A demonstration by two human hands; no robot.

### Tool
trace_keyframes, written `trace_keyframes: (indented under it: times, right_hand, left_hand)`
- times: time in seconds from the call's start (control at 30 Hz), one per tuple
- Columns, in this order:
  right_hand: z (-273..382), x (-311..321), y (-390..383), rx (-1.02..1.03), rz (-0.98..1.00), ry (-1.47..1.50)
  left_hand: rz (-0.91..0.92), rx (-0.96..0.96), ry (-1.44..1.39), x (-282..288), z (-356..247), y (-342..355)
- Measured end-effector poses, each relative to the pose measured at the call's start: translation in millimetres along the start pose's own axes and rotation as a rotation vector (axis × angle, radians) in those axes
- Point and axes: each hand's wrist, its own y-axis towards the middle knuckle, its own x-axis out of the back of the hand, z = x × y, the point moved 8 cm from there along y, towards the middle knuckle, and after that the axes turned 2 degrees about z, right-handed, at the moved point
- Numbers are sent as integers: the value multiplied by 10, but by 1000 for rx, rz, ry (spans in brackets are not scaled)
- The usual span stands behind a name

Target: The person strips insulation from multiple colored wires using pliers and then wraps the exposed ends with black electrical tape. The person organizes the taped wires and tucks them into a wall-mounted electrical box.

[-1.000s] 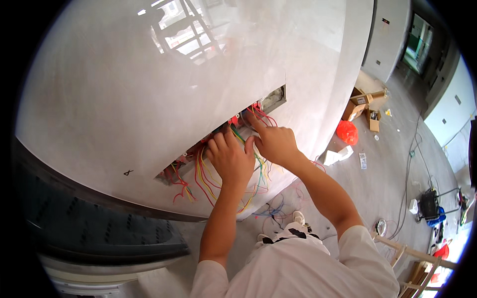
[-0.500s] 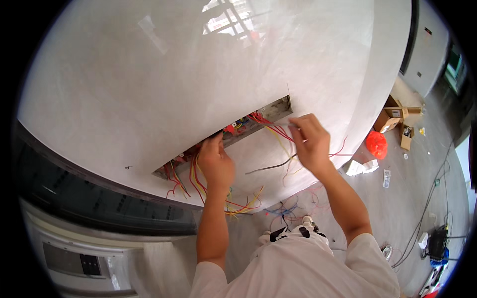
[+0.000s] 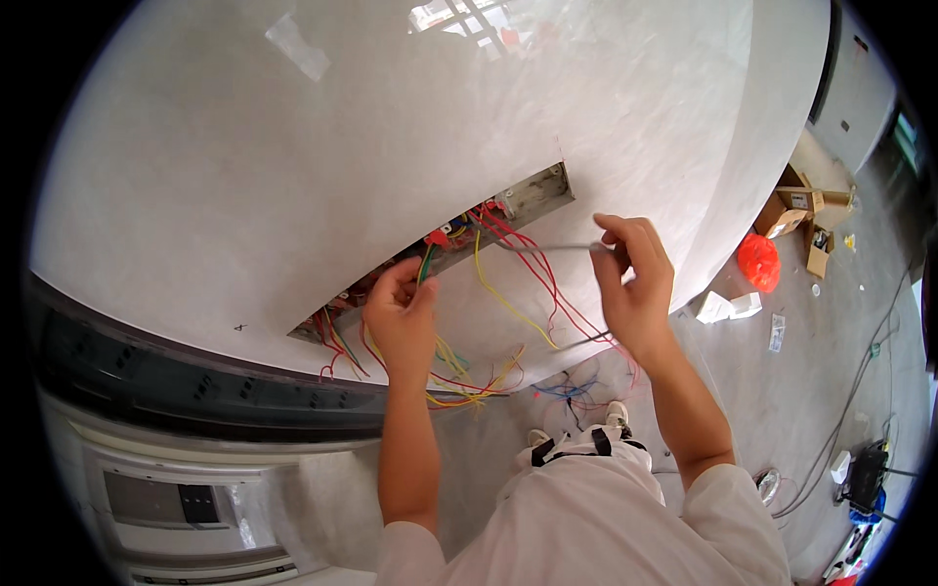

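Note:
A long recessed box (image 3: 539,195) cut slantwise into the pale wall holds bundles of coloured wires. At its front edge my left hand (image 3: 401,317) is closed, thumb and fingers pinching green wires (image 3: 427,262) that come out of the box. Farther right, away from the wall opening, my right hand (image 3: 640,288) grips a grey cable (image 3: 552,247) that stretches back to the box. Red wires (image 3: 528,256) and a yellow wire (image 3: 493,283) hang from the box between my hands. More red and yellow wires (image 3: 479,386) dangle below my left hand.
On the floor at the right are open cardboard boxes (image 3: 782,217), a red plastic bag (image 3: 758,262) and white boxes (image 3: 728,307). Cables (image 3: 831,430) run toward a black item (image 3: 864,476). Loose blue wires (image 3: 567,386) lie near my feet.
My left hand has come out of the box and now pinches green wires. My right hand has moved slightly right, drawing the grey cable straighter. The view has shifted a little.

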Motion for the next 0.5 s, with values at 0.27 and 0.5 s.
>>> trace_keyframes:
  times: [0.27,0.5]
  right_hand:
    - [834,-1059,-747,532,475,-64]
    - [450,-1251,-586,143,526,-605]
  left_hand:
    - [59,-20,7,-50,-39,26]
    - [92,-57,-28,62,-24,20]
